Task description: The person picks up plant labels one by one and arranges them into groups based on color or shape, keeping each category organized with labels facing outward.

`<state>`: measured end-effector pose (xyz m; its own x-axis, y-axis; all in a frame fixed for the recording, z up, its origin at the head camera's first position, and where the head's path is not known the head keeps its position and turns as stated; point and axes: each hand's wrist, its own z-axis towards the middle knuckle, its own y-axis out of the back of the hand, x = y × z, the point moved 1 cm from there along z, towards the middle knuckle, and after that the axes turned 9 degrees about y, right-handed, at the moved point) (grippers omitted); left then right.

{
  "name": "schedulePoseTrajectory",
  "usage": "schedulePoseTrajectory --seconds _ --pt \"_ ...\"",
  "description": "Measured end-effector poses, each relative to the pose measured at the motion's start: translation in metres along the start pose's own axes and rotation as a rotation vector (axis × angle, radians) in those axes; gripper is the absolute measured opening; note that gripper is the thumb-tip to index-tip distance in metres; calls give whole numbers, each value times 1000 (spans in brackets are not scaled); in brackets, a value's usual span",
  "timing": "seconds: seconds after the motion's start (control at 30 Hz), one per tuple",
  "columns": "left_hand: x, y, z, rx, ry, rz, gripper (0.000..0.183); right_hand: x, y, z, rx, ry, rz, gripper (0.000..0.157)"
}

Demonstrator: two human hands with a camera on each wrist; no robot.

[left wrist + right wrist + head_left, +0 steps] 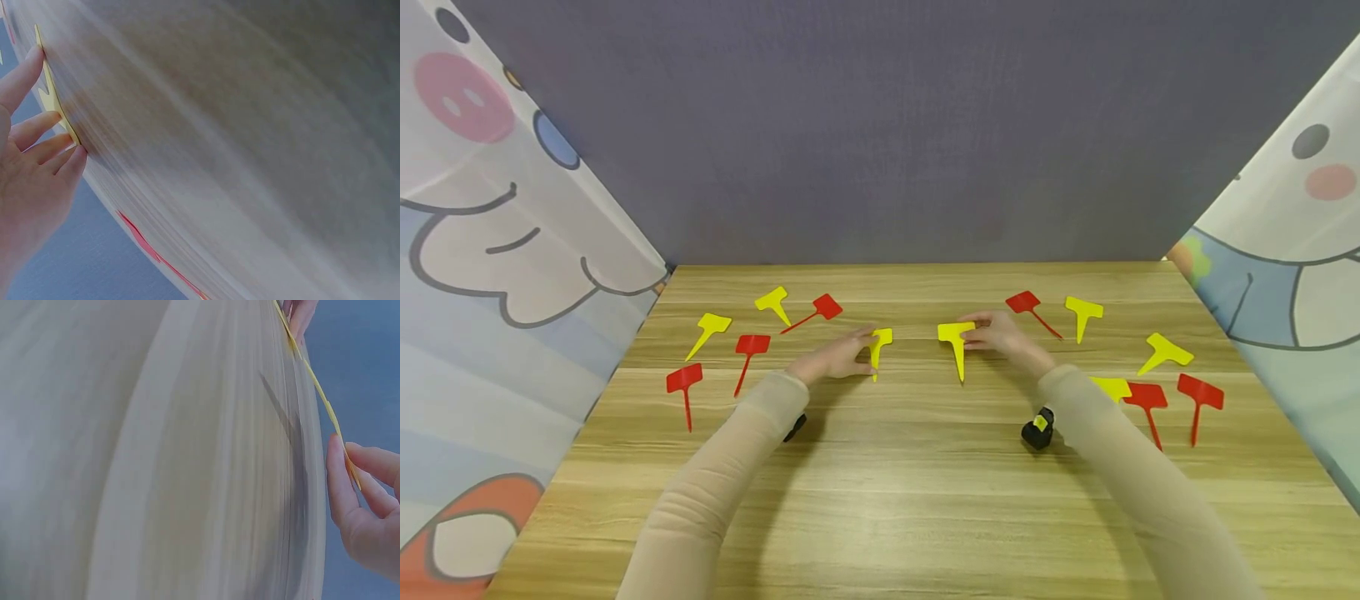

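Observation:
My left hand (842,357) is over the middle of the table, holding a yellow T-shaped plant label (876,354) with fingertips at its head and the thumb near its pointed end. The hand hides part of that label. In the left wrist view the label (56,103) shows nearly edge-on, close to the tabletop. To the right, my right hand (996,333) pinches one corner of another yellow T-shaped plant label (957,337), its point toward me. This label (331,412) looks like a thin strip in the right wrist view, between thumb and fingers.
Red and yellow labels lie on the wooden table (895,500) at both sides, including a red one (752,344) at left and a yellow one (1084,310) at right. The right sleeve partly covers a yellow label (1111,387). A grey panel (880,133) stands behind.

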<state>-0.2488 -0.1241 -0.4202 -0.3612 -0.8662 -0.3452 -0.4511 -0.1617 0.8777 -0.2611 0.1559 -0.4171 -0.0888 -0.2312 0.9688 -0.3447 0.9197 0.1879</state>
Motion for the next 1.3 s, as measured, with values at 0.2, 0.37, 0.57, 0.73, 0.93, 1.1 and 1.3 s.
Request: schedulePoseTrajectory --seconds 0.2,0.37,0.57,0.73,0.93,1.1,1.3 --pt "-1 0 -1 0 -3 -5 65 -2 -14 12 -10 -26 58 44" --pt "0 -1 -1 0 0 -2 66 -1 -23 19 -20 -38 92 43" --pt "1 -1 0 0 -2 -3 66 0 -32 26 -27 -41 125 43" --pt "1 -1 0 5 0 -1 66 -1 -38 33 -34 -50 147 44" --pt "0 0 -1 5 0 -8 66 1 -46 37 -33 -61 140 44" --pt "0 0 -1 -1 -7 -3 66 1 -51 39 -17 -52 110 43" --pt "1 0 -1 1 -9 4 66 -1 -54 42 -13 -51 92 42"
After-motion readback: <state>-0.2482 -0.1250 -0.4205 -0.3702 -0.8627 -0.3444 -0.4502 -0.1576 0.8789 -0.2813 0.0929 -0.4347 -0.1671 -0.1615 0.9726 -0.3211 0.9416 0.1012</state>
